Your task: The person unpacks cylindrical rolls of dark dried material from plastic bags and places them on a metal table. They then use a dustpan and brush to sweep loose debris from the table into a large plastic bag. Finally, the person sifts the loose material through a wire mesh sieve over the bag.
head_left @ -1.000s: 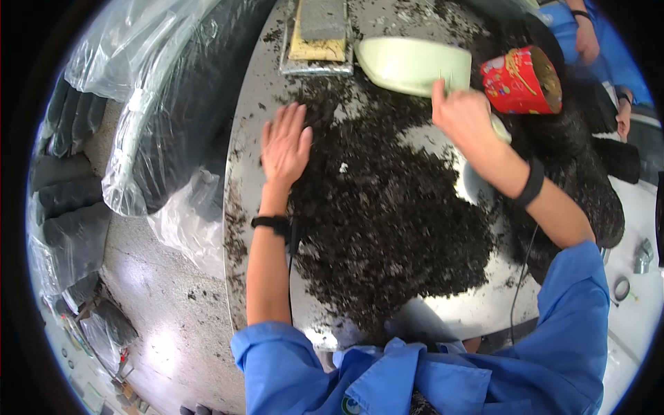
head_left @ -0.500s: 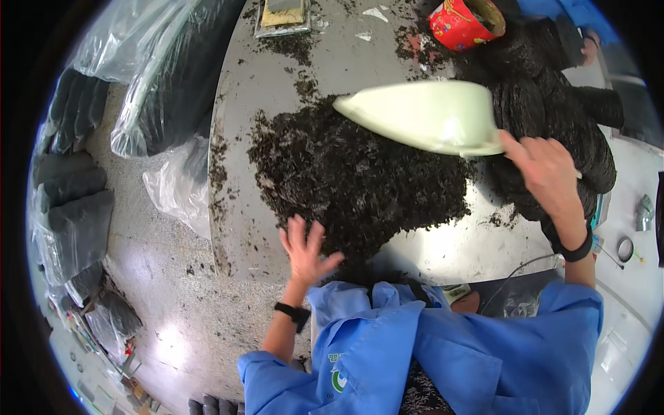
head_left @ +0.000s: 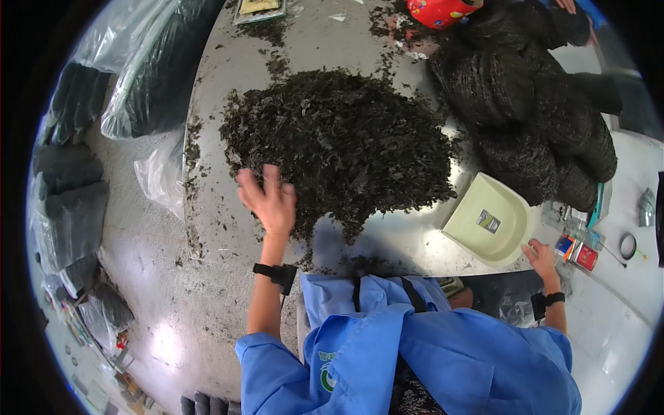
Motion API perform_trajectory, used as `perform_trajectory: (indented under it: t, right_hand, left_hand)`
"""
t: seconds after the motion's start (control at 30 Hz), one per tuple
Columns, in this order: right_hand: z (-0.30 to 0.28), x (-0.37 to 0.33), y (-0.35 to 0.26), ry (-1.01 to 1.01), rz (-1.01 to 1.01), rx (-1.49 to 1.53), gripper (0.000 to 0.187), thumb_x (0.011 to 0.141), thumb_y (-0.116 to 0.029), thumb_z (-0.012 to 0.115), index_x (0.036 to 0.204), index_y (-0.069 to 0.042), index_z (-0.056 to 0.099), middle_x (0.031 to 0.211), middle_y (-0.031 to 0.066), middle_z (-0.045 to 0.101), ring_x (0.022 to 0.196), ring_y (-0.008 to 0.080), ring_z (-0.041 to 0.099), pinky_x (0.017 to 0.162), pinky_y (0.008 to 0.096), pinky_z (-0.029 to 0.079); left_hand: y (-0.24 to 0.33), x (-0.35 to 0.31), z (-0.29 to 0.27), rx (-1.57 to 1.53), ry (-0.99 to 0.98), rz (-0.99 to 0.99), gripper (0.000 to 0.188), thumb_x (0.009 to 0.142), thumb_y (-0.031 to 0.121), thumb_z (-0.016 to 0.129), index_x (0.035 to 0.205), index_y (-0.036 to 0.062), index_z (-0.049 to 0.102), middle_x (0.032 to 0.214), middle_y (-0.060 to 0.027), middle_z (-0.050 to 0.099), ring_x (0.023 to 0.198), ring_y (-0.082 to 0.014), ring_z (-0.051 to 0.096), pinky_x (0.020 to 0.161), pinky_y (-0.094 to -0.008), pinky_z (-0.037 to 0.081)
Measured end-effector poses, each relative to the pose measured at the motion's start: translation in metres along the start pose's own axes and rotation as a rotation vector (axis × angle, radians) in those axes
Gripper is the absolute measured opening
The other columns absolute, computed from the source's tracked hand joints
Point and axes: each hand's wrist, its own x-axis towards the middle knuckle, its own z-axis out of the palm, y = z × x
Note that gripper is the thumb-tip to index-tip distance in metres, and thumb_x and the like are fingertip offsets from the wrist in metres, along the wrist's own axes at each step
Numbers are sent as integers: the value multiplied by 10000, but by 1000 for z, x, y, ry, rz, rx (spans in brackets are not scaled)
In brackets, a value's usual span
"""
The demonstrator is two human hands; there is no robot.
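Observation:
A broad heap of dark, dry, leafy flakes [head_left: 339, 142], which look like dried seaweed, covers the middle of the metal table [head_left: 408, 242]. My left hand [head_left: 268, 200] is at the heap's near left edge, fingers spread and slightly blurred. To the right, a pale green plastic scoop [head_left: 487, 221] with a label inside rests on or just above the table, its hollow facing up and its wide mouth toward the heap. My right hand [head_left: 543, 261] is closed at the scoop's rounded end, where the handle is hidden by the fingers.
Large dark mesh-like bundles [head_left: 512, 104] crowd the table's right side. A red tub [head_left: 443, 10] stands at the back. Far left on the table is a small clear tray [head_left: 259, 12]. Plastic-wrapped dark packs [head_left: 69, 207] line the left. Another person's hand [head_left: 567, 5] shows at upper right.
The scoop has come down from above the heap to the near right and now faces up, my right hand moving with it. My left hand has shifted forward and left along the heap.

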Motion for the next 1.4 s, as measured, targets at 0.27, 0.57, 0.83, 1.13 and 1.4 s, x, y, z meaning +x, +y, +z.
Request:
perform_trajectory:
  t: [0.27, 0.57, 0.83, 1.13, 1.4]
  right_hand:
    - [39, 110, -113, 40, -286, 277, 263, 874, -306, 613, 914, -46, 616, 650, 198, 581, 630, 385, 588, 552, 431, 445]
    - [60, 204, -241, 20, -452, 377, 336, 858, -396, 590, 896, -65, 631, 607, 168, 586, 596, 360, 585, 555, 413, 450]
    - [140, 206, -175, 237, -386, 769, 92, 625, -9, 593, 701, 37, 571, 543, 144, 532, 475, 174, 481, 488, 313, 402]
    - [180, 144, -60, 194, -55, 762, 45, 637, 23, 601, 672, 5, 578, 549, 81, 555, 506, 124, 508, 491, 290, 411]
    - [161, 108, -25, 162, 132, 689, 42, 620, 16, 545, 647, 29, 574, 543, 115, 564, 512, 163, 563, 501, 304, 437]
  left_hand:
    - [-39, 66, 66, -672, 56, -260, 537, 919, 312, 545, 1384, 80, 410, 1416, -187, 387, 1326, -318, 331, 1095, -411, 237]
    - [88, 64, 107, -969, -241, -342, 530, 866, 341, 626, 1314, 88, 502, 1406, -178, 395, 1311, -315, 364, 1077, -389, 287]
    - [148, 56, 20, -663, -264, -53, 552, 889, 321, 540, 1372, 82, 422, 1429, -193, 356, 1352, -354, 276, 1098, -481, 155]
    - [97, -81, 37, 24, -521, -6, 864, 679, 450, 745, 1421, 271, 341, 1464, -339, 75, 1339, -536, 97, 1026, -676, 150]
    - [67, 76, 45, -30, -156, 229, 483, 804, 352, 683, 1249, 205, 564, 1421, -179, 358, 1346, -371, 257, 1089, -513, 184]
